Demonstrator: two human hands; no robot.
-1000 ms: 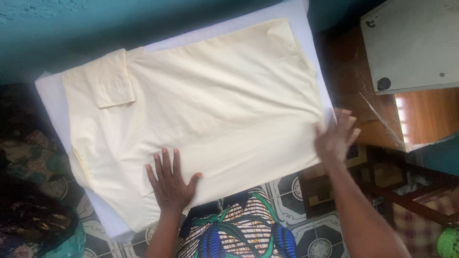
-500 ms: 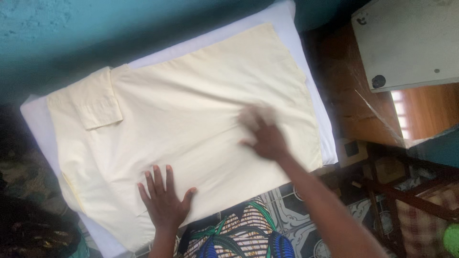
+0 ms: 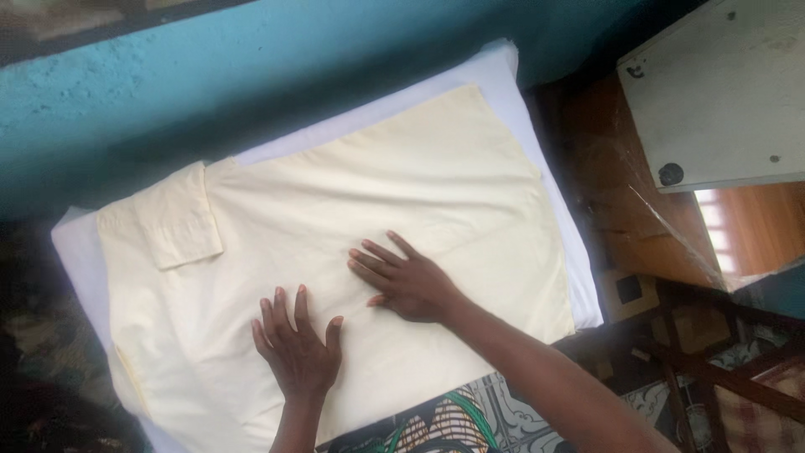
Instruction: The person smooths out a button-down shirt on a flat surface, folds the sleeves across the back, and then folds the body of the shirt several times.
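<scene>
Cream cloth [image 3: 335, 252] lies spread flat over a white pad [image 3: 537, 117] against the teal wall [image 3: 251, 75], and you have both palms on it: your left hand [image 3: 298, 348] presses near the front edge, your right hand [image 3: 407, 281] sits just beside it toward the middle, fingers of both released and splayed, grasping nothing. You look to be in the smoothing step (flattening the garment before anything else is done to it). Next, I'd judge, you need even strokes outward toward the right edge and the folded flap [image 3: 180, 218] at the left, without dragging the cloth off the pad. A second ago your right hand was at the cloth's right edge; it has swept in beside the left, which has barely moved.
</scene>
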